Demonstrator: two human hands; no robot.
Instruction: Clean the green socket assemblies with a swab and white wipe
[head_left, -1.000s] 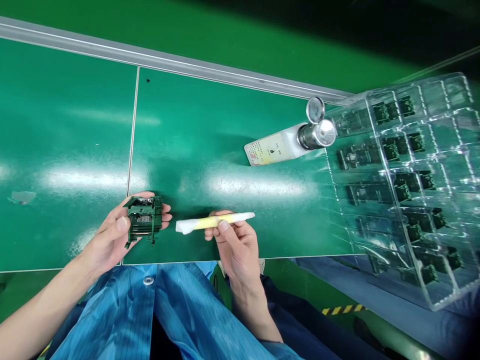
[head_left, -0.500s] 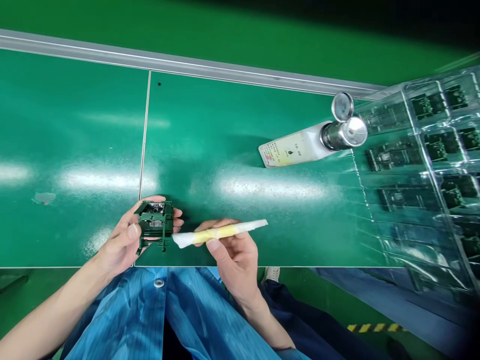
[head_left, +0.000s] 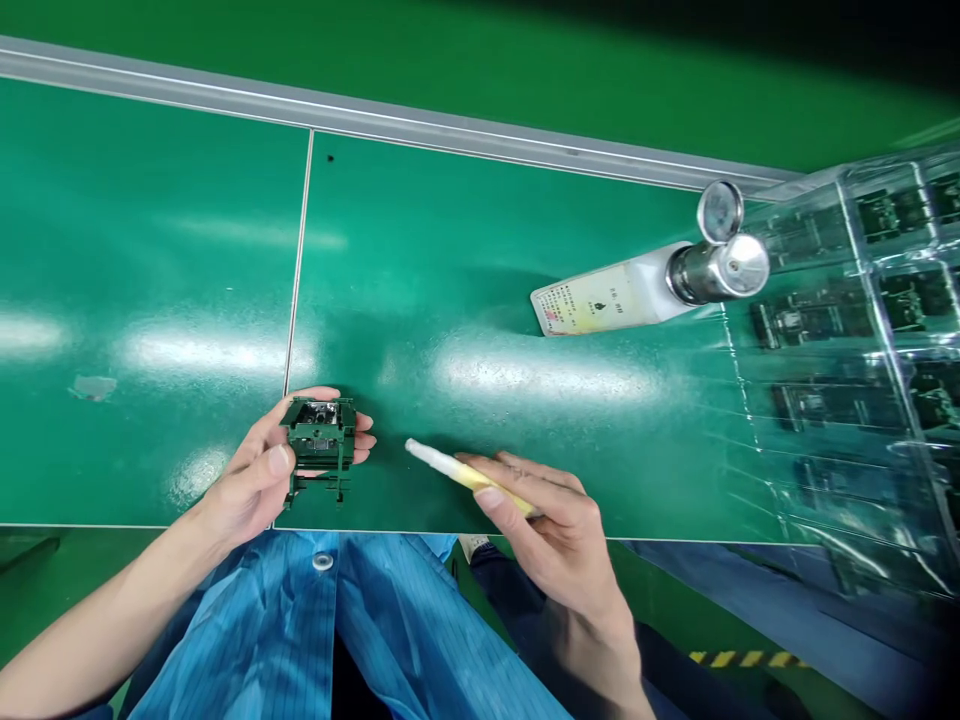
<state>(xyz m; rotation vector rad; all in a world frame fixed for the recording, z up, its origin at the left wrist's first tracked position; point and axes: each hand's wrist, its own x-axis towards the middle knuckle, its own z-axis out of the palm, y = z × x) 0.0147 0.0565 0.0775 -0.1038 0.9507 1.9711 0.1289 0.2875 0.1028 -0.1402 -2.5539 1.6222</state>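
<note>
Pinching the white-and-yellow roll between thumb and fingers, your right hand hides its rear end; your left hand wraps the angular dark-green unit, underside hidden, by the glossy table's near edge. Beyond: white bottle, shiny metal top. Right, the clear ribbed tray runs out of frame.

The device, roll, bottle and tray stand left to right.

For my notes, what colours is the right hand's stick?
The stick is white at its free end, yellow in the right hand; head view.
</note>
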